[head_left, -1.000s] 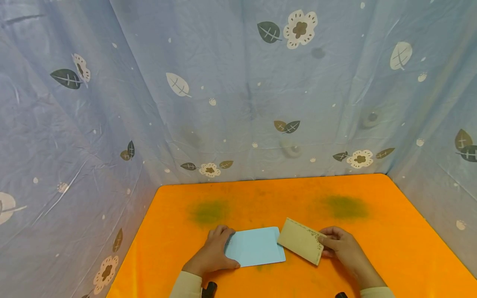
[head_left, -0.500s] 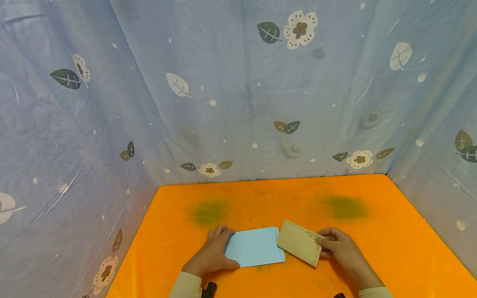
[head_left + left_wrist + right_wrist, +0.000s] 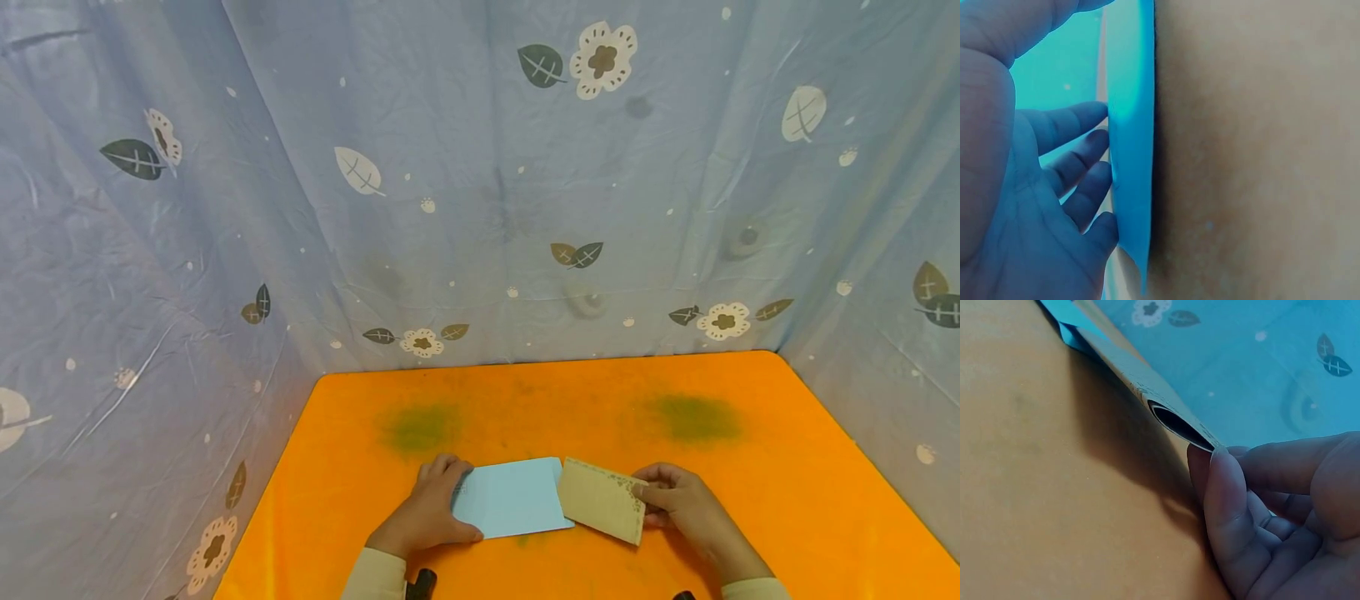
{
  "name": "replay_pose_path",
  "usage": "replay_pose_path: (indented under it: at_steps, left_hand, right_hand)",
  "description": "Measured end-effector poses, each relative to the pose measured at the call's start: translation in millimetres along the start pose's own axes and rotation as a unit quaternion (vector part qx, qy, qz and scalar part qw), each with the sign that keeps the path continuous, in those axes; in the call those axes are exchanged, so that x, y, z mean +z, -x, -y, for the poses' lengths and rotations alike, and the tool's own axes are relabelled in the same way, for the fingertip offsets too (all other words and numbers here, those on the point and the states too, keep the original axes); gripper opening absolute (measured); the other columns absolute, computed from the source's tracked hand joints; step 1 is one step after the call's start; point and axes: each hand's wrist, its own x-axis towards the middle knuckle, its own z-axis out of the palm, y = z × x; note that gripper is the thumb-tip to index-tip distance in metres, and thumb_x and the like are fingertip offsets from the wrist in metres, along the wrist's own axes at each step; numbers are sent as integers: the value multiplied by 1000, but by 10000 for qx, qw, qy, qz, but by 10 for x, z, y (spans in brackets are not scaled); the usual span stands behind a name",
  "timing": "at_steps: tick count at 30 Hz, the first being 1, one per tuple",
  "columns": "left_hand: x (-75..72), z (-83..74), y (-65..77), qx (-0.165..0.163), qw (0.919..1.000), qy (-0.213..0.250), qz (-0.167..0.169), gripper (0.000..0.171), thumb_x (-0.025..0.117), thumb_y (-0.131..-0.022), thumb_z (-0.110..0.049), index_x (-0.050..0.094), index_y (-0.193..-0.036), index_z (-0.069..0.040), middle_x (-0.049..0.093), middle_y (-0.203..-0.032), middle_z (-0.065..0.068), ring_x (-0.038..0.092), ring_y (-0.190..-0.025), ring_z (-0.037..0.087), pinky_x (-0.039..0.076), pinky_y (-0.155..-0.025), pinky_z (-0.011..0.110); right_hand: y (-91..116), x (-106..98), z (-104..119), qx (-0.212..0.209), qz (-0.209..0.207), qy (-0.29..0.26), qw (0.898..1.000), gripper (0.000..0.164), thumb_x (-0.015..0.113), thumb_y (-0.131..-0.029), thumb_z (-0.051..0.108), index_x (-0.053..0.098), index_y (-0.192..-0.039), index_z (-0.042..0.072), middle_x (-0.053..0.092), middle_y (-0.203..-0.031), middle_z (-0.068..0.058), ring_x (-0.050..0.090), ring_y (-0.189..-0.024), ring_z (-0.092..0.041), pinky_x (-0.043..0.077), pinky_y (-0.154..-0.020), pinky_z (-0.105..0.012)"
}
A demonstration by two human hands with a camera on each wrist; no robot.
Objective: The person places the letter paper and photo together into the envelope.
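Note:
A light blue envelope (image 3: 506, 498) lies on the orange tabletop. My left hand (image 3: 429, 508) grips its left end, thumb at the near edge and fingers at the far edge; in the left wrist view several fingertips touch the blue paper (image 3: 1132, 144). A tan folded paper (image 3: 600, 500) with a printed leafy border is pinched along its right edge between the thumb and fingers of my right hand (image 3: 686, 512). Its left end overlaps the envelope's right end; whether it lies inside or on top I cannot tell. In the right wrist view the folded paper (image 3: 1141, 387) bows open at its near end, tilted above the table.
The orange tabletop (image 3: 555, 400) bears two greenish stains, left (image 3: 422, 427) and right (image 3: 693, 417). Pale blue curtains (image 3: 465, 183) with leaf and flower prints enclose its back and sides. Black device parts (image 3: 422, 583) show by the wrists.
The tan paper has turned flatter and come slightly nearer, its left end now overlapping the envelope's right end more squarely. My right hand has shifted slightly left and nearer; the left hand stays put.

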Motion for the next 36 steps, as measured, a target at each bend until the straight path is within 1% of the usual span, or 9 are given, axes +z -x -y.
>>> replay_pose_path:
  at_steps: [6,11,15,19,22,27,30,33,36]
  left_hand:
    - [-4,2,-2,-20,10000,-1,31,97,98,-80,-46,51,-158,-12,41,-154,9,37,-131,36,48,-98,58]
    - [-9,3,-4,-39,10000,1,39,97,98,-80,-45,51,-158,-13,41,-154,9,37,-131,36,48,-98,58]
    - [-2,6,-7,-39,10000,15,45,97,98,-80,-46,51,-158,-12,40,-154,10,37,-132,37,47,-98,58]
    - [2,14,-16,-54,10000,52,56,97,98,-80,-46,51,-158,-12,40,-156,10,36,-133,37,47,-99,59]
    - [8,25,-25,-79,9999,48,61,98,97,-80,-47,50,-159,-12,39,-156,10,36,-133,36,48,-99,58]
    - [27,46,-35,-97,9999,34,47,98,97,-80,-48,51,-159,-12,39,-156,9,36,-133,34,48,-99,56]
    - [34,58,-37,-95,9999,31,41,98,97,-80,-48,51,-158,-12,40,-155,9,36,-132,34,48,-99,56]
    - [38,69,-39,-95,9999,12,43,98,97,-80,-48,51,-158,-12,40,-155,9,36,-132,35,48,-99,57]
    - [35,69,-41,-103,9999,14,48,98,98,-80,-48,51,-158,-12,39,-157,10,36,-134,36,48,-99,57]
  right_hand:
    - [-25,58,-12,28,-139,194,9997,36,70,-108,14,65,-134,-11,70,-98,-13,67,-78,-27,61,-68,-39]
    - [-43,168,12,94,-727,475,9962,46,74,-105,12,59,-141,-12,67,-89,-15,66,-71,-30,58,-59,-37]
    - [-54,236,43,204,-1330,564,9893,42,77,-103,12,58,-132,-12,68,-85,-15,67,-69,-31,57,-57,-37]
    - [-55,267,60,276,-1596,360,9861,28,76,-103,8,64,-119,-12,70,-85,-15,67,-68,-29,59,-59,-38]
    - [-56,271,60,190,-1558,206,9874,25,73,-104,1,67,-122,-15,72,-90,-15,70,-73,-29,61,-62,-39]
    - [-63,275,56,-40,-1175,297,9926,35,67,-105,-4,65,-138,-15,73,-103,-14,72,-86,-30,62,-68,-39]
    - [-58,282,58,-76,-977,326,9946,39,66,-106,-3,61,-143,-15,71,-107,-15,71,-89,-31,61,-69,-39]
    - [-48,283,63,-28,-921,375,9950,40,67,-107,-1,60,-143,-15,70,-106,-15,70,-87,-31,61,-69,-39]
    - [-33,273,78,68,-887,502,9948,34,69,-105,0,64,-135,-15,72,-102,-13,70,-83,-30,62,-68,-40]
